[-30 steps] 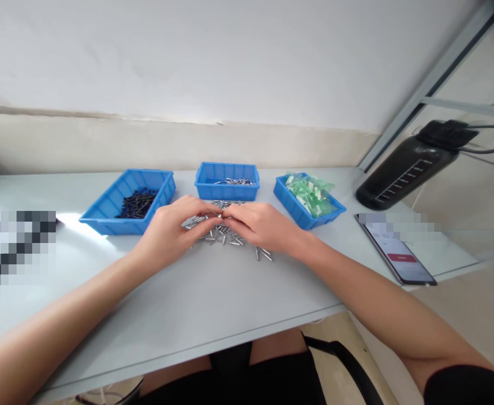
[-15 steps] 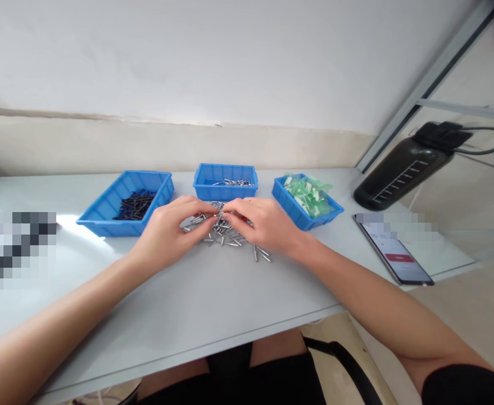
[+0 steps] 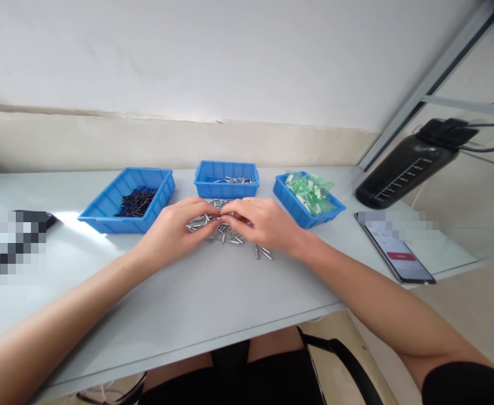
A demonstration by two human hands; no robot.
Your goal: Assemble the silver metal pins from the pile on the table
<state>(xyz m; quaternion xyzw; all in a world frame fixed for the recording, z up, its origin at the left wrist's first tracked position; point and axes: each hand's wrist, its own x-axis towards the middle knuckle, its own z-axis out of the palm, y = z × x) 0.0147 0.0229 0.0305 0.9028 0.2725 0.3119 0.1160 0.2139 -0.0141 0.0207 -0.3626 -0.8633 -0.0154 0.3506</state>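
Note:
A loose pile of thin silver metal pins (image 3: 230, 237) lies on the grey table, with several strays at its right edge. Above the pile, my left hand (image 3: 178, 226) and my right hand (image 3: 267, 226) meet at the fingertips. Thumb and fingers are pinched together on each side. Whatever sits between them is too small and covered to make out. Just behind the hands stands a blue bin (image 3: 226, 190) holding more silver pins.
A blue bin (image 3: 99, 225) of dark screw-like pieces (image 3: 136, 202) is on the left. On the right, another blue bin (image 3: 295, 207) holds green plastic packets (image 3: 309, 193). Beyond it are a dark bottle (image 3: 407, 169) and a phone (image 3: 398, 250). A partly blurred-out dark object (image 3: 36, 222) lies far left.
My fingertips have come slightly closer together over the pile. The view has shifted a little; the bins and the pile look unchanged.

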